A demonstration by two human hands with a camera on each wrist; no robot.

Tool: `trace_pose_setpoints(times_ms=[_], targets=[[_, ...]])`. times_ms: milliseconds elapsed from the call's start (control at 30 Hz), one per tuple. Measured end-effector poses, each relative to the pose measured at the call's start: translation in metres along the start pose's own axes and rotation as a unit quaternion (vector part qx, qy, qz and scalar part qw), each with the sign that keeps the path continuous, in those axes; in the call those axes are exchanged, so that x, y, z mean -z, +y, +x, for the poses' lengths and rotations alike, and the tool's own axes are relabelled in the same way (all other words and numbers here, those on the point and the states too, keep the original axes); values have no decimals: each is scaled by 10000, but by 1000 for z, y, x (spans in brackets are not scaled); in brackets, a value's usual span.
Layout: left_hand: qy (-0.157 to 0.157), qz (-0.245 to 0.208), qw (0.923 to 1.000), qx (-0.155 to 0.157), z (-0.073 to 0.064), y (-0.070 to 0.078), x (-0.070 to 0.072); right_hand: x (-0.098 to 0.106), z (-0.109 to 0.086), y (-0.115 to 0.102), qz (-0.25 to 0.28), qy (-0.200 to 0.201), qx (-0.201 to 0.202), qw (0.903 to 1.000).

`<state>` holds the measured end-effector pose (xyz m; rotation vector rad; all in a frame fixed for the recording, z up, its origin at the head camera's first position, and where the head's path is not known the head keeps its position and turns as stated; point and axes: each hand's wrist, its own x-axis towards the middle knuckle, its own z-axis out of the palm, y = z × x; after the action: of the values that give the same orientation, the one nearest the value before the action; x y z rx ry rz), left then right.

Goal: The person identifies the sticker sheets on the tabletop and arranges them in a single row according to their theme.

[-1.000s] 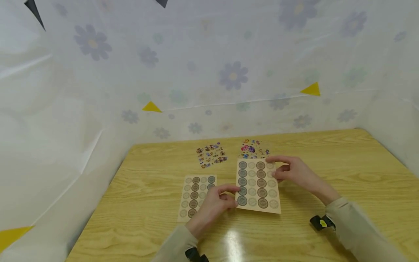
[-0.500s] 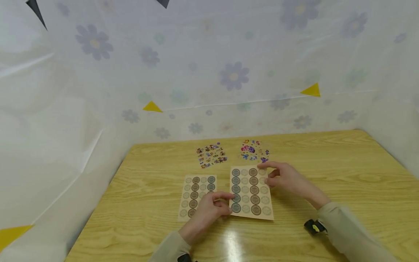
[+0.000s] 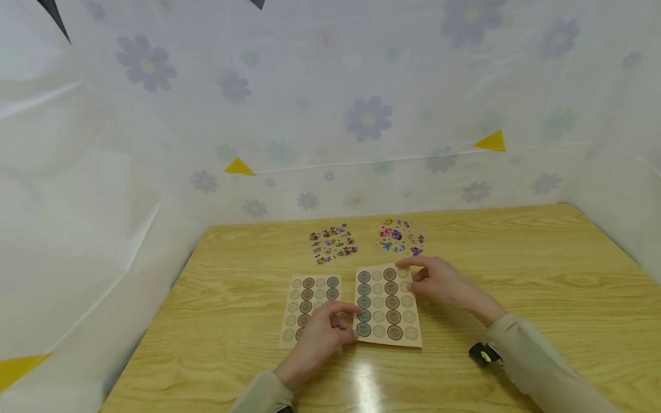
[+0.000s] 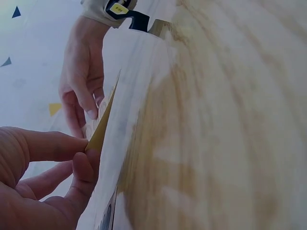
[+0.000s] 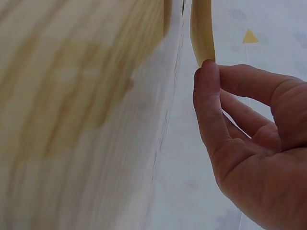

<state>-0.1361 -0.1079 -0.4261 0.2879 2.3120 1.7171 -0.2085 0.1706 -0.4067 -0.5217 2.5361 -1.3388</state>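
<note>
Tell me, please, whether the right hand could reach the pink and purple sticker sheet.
Probably yes: that sticker sheet lies uncovered just beyond the right hand, which should first release the cream rectangular paper sheet.

This looks like a screened table corner, similar to a small booth indoors. A pale sheet with printed flowers rises behind the wood-grain table and also along both its sides, as soft walls. Yellow triangles (stuck on or printed, I cannot tell which) mark it. Whether home or studio, I cannot say.
</note>
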Motion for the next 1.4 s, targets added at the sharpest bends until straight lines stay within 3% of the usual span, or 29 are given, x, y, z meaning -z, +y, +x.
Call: trace_pose_setpoints(times_ms=[300,500,667,967,1400], targets=[[-67,-21,10000,9,-6,2,3,-3,5,1,47,-343,166,9993],[14,329,9994,-59,-9,3,6,-7,10,-2,-76,-660,156,9977],[20,769,9968,-201,-8,2,9,-10,13,-5,-148,-644,132,9977],[-471,1202,9900,-567,-6,3,14,-14,16,-6,-170,-615,168,9978],[-448,1887,9787,-675,-6,5,13,-14,16,-7,-385,-691,250,9966]])
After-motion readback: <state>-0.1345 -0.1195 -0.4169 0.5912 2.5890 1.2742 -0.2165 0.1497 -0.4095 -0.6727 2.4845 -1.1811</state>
